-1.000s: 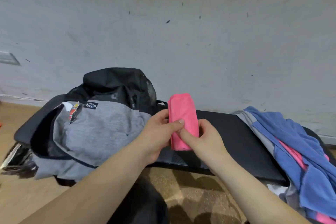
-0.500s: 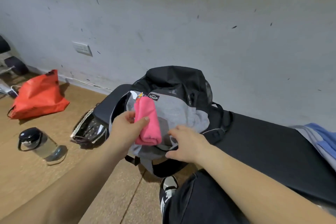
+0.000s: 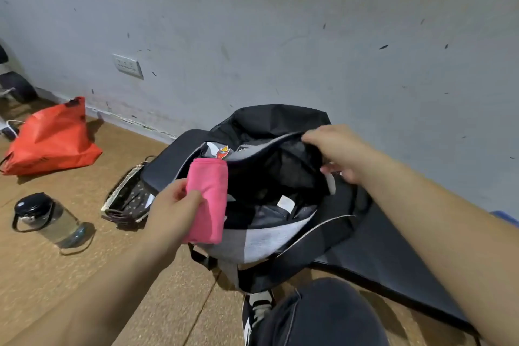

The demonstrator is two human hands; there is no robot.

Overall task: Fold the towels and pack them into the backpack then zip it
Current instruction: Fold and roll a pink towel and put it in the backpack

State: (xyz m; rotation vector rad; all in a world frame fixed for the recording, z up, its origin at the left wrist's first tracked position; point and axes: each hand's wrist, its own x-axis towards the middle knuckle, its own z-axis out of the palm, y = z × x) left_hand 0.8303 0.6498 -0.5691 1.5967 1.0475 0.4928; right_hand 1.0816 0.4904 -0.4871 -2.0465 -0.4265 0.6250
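Note:
A grey and black backpack (image 3: 266,239) lies on a black padded bench (image 3: 393,258) against the wall, its main compartment gaping wide and dark inside. My right hand (image 3: 334,149) grips the upper flap of the backpack and holds it lifted. My left hand (image 3: 171,208) pinches a folded pink towel (image 3: 207,199), held upright just at the left lip of the opening, outside the bag. A blue sliver of the other towels (image 3: 505,218) shows at the right edge.
On the cork floor to the left lie a clear water bottle with a black lid (image 3: 47,219), a dark dotted pouch (image 3: 129,199) and an orange bag (image 3: 50,140). My knee (image 3: 323,314) and shoe (image 3: 258,312) are below the bench. A wall socket (image 3: 127,65) is above.
My left hand carried the pink towel from in front of the bench over to the backpack. My right hand let go of the towel, took the backpack's flap and lifted it open.

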